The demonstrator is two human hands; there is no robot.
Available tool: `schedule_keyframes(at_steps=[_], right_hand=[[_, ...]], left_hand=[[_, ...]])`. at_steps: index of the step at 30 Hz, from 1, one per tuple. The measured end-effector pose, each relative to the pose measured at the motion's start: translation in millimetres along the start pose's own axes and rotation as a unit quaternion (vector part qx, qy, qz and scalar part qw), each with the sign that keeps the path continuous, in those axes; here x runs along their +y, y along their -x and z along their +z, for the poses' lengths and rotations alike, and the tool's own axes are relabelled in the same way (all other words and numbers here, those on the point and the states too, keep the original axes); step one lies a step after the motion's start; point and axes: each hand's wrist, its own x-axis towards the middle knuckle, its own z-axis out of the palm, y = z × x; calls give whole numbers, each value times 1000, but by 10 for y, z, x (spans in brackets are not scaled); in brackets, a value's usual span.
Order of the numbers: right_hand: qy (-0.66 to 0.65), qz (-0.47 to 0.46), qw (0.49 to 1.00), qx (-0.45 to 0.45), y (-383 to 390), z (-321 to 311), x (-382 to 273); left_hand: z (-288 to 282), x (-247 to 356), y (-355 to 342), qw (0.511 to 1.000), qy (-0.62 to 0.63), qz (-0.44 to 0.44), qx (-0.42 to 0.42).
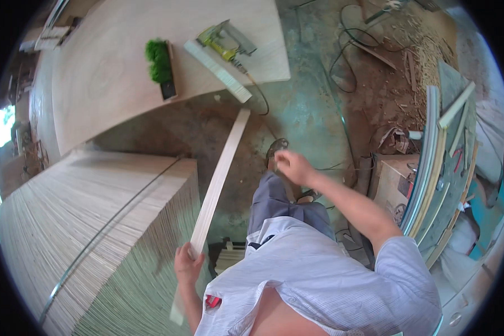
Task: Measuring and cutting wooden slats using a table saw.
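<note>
Here's the left hand (188, 263), closed around a long, pale wooden strip (221, 173), thumb and fingers wrapped about it near its lower end. It's tight on the left: the ridged side of a big stack of thin sheets (50, 218) rises just beside that grip. A short tail of the strip pokes out behind the hand, while most of its length reaches forward and a little right, slanting clear along the stack's corner.

Over to the right of the grip, past the grey trousers (270, 199), there's the right hand (294, 167), well apart from the strip, fingers curled in; whether anything sits inside them, can't tell. Between strip and right hand, bare floor (305, 73) opens up and runs on ahead. Far right of the grip, long panels (423, 162) lean in a row, hemming that side.

And out at the strip's far tip, the table (106, 84) shows its curving near edge, with a second pale strip (217, 70) jutting over it, its end near the held one; touching or not, can't say. Beyond lie a green power tool (221, 45) and, farther left, a leafy plant (159, 61) in a dark box.
</note>
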Motion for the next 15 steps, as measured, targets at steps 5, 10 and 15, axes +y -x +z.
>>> schedule_keyframes(at_steps=[5, 10, 15], right_hand=[[-26, -16, 999, -41, 880, 135, -318], [178, -301, 935, 58, 1215, 95, -954], [125, -238, 961, 57, 1586, -4, -998]], left_hand=[[-997, 637, 47, 983, -159, 66, -58], [-1707, 2301, -21, 944, -206, 213, -147], [-1820, 3271, 11, 811, -353, 445, -136]])
